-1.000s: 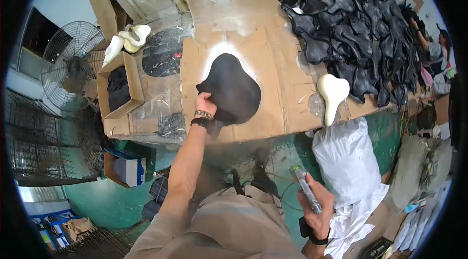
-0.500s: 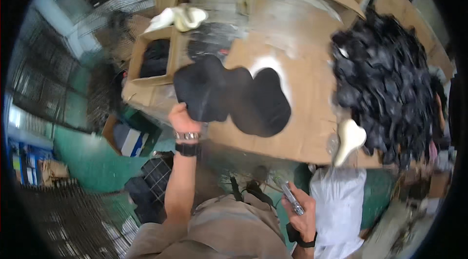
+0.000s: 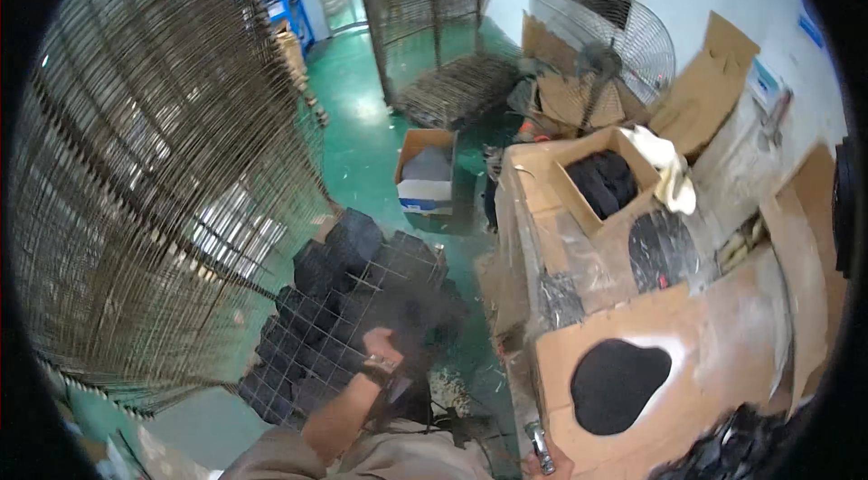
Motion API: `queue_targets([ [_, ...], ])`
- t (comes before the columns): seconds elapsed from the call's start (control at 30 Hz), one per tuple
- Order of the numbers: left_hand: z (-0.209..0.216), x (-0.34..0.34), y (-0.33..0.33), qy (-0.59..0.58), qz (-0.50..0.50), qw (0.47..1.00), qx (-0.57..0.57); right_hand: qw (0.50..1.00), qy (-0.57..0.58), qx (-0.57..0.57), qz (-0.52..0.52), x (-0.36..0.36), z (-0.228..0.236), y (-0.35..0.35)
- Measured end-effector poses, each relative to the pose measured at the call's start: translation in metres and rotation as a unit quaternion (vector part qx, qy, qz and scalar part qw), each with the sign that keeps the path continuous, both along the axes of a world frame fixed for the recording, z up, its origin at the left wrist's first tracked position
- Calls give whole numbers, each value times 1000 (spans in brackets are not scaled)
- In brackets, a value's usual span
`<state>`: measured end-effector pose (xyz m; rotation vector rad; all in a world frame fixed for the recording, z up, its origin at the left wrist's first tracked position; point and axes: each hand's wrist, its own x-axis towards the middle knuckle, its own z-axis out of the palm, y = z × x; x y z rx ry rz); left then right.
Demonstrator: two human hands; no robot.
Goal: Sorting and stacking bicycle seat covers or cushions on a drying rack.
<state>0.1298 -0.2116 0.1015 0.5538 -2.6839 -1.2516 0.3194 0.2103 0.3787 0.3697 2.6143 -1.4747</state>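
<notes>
My left hand [image 3: 383, 347], wearing a bracelet and a dark wristband, is over a wire grid rack [image 3: 312, 335] at the lower left. A black fabric pad [image 3: 420, 304], smeared by motion, extends from its fingers. Beneath, several similar dark pads [image 3: 312, 295] lie across the grid. At the lower edge, beside the table, my right hand [image 3: 553, 465] is closed round a small silver metal tool [image 3: 541, 448]; part of the hand is cut off. Another black pad [image 3: 621, 387], rounded and wider at one end, rests flat on the cardboard-covered table [image 3: 561, 381], with white residue around it.
Tall stacked wire racks [image 3: 172, 145] stand on the left. An open carton [image 3: 425, 174] sits on the green floor [image 3: 362, 150]. On the table are a box of black material [image 3: 604, 183] and a pale saddle-shaped form [image 3: 674, 182]. Behind stands a large fan [image 3: 633, 37].
My view has swung left toward the racks. My left hand has carried the black pad from above the table to the grid. My right hand still grips the silver tool.
</notes>
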Motion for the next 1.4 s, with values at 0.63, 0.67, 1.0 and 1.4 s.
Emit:
queue_targets([
  [0.63, -217, 130, -199, 219, 442, 572, 655, 959, -259, 68, 97, -132, 38, -187],
  [0.67, -206, 121, -200, 209, 481, 555, 646, 961, -258, 28, 92, -129, 20, -179],
  [1.0, -194, 24, -336, 267, 554, 468, 635, 922, -212, 185, 265, -191, -18, -223],
  [1.4, -230, 45, -354, -209, 474, 855, -19, 920, -194, 226, 254, -217, -5, -256],
])
